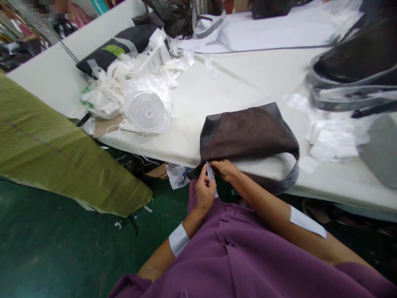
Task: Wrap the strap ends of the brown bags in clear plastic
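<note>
A dark brown bag (248,130) with black corners lies on the white table near its front edge, its strap (290,174) looping off to the right. At the bag's lower left corner, my left hand (205,188) pinches a strip of clear plastic wrap (210,170). My right hand (225,169) is closed at the same corner, just right of the plastic; what its fingertips grip is hidden.
A white fan (147,111) in plastic stands left beside crumpled white wrapping (108,89). White scraps (333,138) and a black bag (356,58) lie to the right. Green cloth (62,153) hangs at the left. White sheets (279,31) cover the back.
</note>
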`<state>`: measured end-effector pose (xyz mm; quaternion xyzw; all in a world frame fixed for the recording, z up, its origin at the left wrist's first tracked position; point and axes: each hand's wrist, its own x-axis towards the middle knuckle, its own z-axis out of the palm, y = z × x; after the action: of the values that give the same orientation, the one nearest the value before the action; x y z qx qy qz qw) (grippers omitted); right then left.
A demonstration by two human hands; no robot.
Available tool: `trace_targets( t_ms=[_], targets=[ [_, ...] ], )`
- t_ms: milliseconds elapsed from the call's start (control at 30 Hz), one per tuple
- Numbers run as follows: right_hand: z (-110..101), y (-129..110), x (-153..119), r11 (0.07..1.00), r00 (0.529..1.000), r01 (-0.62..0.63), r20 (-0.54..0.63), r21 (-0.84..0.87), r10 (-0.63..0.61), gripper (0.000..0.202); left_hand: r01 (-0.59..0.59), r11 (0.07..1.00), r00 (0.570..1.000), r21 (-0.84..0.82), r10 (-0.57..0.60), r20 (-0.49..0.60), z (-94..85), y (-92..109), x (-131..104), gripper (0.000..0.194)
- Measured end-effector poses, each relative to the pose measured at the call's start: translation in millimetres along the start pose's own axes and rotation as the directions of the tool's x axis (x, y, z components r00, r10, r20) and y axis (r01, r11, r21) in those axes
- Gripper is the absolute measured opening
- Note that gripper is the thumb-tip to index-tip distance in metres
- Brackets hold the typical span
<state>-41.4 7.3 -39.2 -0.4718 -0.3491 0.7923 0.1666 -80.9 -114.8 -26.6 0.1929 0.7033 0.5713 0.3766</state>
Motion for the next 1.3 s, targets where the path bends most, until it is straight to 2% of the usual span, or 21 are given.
trace_targets(
  t_ms=[67, 133, 333, 433, 567, 700, 733, 800, 867, 933, 967, 1033, 1133, 1300],
  targets=[
    [-1, 0, -1, 0.999, 1.000, 0.003, -0.018, -0.033, -0.003, 0.012, -0.147, 0.983, 0.989, 0.114, 0.145, 0.026, -0.3, 0, 1, 0.063],
    [-2, -1, -2, 0.999, 0.999, 0.004, -0.034, -0.048, -0.005, 0.015, -0.238, 0.954, 0.971, 0.185, 0.229, 0.066, -0.3, -1, 3, 0.061],
    [-8, -3, 0, 0.999, 0.999, -0.040, -0.017, 0.007, 0.040, 0.010, -0.400, 0.872, 0.911, 0.281, 0.344, 0.228, -5.8, -1, 11, 0.060],
    [-9, -5, 0, 0.994, 0.995, -0.097, 0.038, 0.047, 0.096, 0.005, -0.406, 0.854, 0.906, 0.325, 0.331, 0.262, -8.4, -1, 15, 0.060],
    [-6, -4, -2, 0.994, 0.994, -0.082, 0.071, 0.072, 0.077, 0.008, -0.335, 0.879, 0.936, 0.338, 0.271, 0.224, -8.6, -1, 16, 0.053],
    [-3, -4, -2, 0.999, 1.000, -0.018, -0.009, 0.034, 0.018, 0.013, -0.291, 0.914, 0.942, 0.283, 0.222, 0.250, -10.1, -1, 9, 0.038],
    [-4, -5, -2, 0.999, 0.999, -0.026, -0.019, 0.018, 0.027, 0.013, -0.253, 0.943, 0.948, 0.215, 0.198, 0.249, -10.1, -1, 6, 0.033],
    [-5, -7, 0, 0.998, 0.998, -0.057, -0.026, -0.029, 0.056, 0.014, -0.095, 0.995, 0.975, -0.018, 0.096, 0.201, -8.3, -2, 1, 0.025],
    [-6, -9, 1, 0.994, 0.997, -0.074, -0.032, -0.075, 0.072, 0.015, 0.115, 0.952, 0.988, -0.282, -0.081, 0.128, -3.9, -4, 0, 0.022],
    [-5, -9, 1, 0.992, 0.997, -0.066, -0.052, -0.108, 0.061, 0.017, 0.248, 0.870, 0.968, -0.426, -0.235, 0.085, 1.5, -5, 5, 0.028],
    [-4, -8, 1, 0.991, 0.997, -0.058, -0.057, -0.121, 0.051, 0.018, 0.269, 0.852, 0.961, -0.448, -0.268, 0.067, 3.7, -5, 10, 0.032],
    [0, -7, 0, 0.991, 0.999, -0.033, -0.047, -0.133, 0.027, 0.020, 0.242, 0.869, 0.966, -0.432, -0.255, 0.028, 6.5, -1, 23, 0.034],
    [3, -7, -5, 0.993, 1.000, -0.004, -0.017, -0.122, 0.002, 0.018, 0.223, 0.912, 0.971, -0.346, -0.238, -0.002, 8.0, 10, 37, 0.027],
    [-2, -6, 0, 0.996, 0.999, 0.033, -0.030, -0.088, -0.036, 0.017, 0.338, 0.865, 0.931, -0.372, -0.364, 0.000, 12.8, 20, 44, 0.019]
  ],
)
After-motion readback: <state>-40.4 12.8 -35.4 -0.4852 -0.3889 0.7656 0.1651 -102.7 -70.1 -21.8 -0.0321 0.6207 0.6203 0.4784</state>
